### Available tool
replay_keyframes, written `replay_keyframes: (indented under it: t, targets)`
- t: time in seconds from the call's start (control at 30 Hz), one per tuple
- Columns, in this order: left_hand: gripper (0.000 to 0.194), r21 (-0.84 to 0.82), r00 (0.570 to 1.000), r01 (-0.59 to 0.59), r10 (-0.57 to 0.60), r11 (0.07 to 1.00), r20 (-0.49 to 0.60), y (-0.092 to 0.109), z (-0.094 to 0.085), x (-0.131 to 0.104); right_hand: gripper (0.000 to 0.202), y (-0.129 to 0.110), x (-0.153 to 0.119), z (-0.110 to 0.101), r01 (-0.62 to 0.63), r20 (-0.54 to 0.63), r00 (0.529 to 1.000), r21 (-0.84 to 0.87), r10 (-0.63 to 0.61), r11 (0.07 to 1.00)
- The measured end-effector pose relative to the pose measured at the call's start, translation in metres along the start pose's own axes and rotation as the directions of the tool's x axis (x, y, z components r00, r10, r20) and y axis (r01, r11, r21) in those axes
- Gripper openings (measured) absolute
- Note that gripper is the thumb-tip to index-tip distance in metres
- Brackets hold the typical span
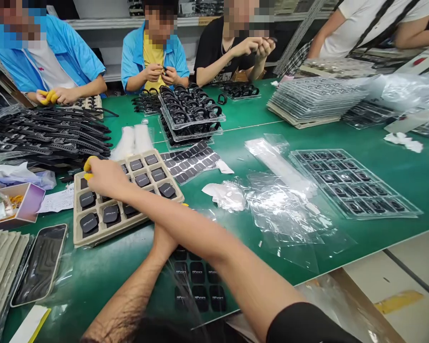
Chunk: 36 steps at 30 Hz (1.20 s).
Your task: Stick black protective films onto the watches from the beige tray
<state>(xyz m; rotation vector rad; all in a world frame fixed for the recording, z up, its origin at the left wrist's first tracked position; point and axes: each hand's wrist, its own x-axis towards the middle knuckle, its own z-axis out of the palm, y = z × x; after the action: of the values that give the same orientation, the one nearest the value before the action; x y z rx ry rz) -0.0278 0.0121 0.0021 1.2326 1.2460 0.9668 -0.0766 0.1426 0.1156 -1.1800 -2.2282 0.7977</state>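
Observation:
My right arm crosses over my left. My right hand [107, 177], with yellow finger covers, is bent over the far left compartments of a beige moulded tray [128, 227]. Whatever its fingertips pinch is hidden. Black square watch bodies sit in the compartments, such as this watch body [89, 222] marked HiFuture. My left hand [167, 237] is mostly behind my right forearm at the tray's right edge; its fingers are hidden apart from a bit of yellow. Below my forearm lies a clear sheet of black square HiFuture stickers [197, 272].
A phone [39, 264] and stacked trays [2, 281] lie left. Black watch straps [50, 136] pile up behind. Crumpled clear film [282, 205] and a clear tray [353, 183] are right. Strap trays [191, 112] stand ahead. Several people work across the table [236, 157].

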Motion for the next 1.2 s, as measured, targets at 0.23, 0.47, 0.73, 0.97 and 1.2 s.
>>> replay_keyframes:
  t: [0.23, 0.47, 0.73, 0.97, 1.2]
  targets:
    - [0.040, 0.094, 0.995, -0.095, 0.096, 0.991, -0.005, 0.007, 0.006, -0.005, 0.023, 0.084, -0.192, -0.071, -0.206, -0.058, 0.958, 0.545, 0.281, 0.813]
    - [0.057, 0.221, 0.991, -0.129, 0.122, 0.967, 0.047, 0.002, 0.006, -0.010, 0.022, 0.129, -0.243, -0.049, -0.363, -0.025, 0.901, 0.505, 0.434, 0.783]
    - [0.060, 0.114, 1.000, 0.016, -0.013, 0.993, -0.023, 0.010, 0.010, -0.013, 0.023, 0.150, -0.253, -0.088, -0.202, -0.287, 0.850, 0.598, 0.443, 0.775]
    - [0.067, 0.096, 0.997, 0.078, -0.077, 0.992, -0.012, 0.011, 0.009, -0.013, 0.035, 0.221, -0.265, -0.141, -0.626, -0.512, 0.707, -0.134, 0.487, 0.768]
    - [0.062, 0.086, 1.000, 0.011, -0.010, 0.996, -0.009, 0.007, 0.007, -0.011, 0.013, 0.194, -0.243, -0.117, -0.236, -0.317, 0.940, -0.330, 0.128, 0.914]
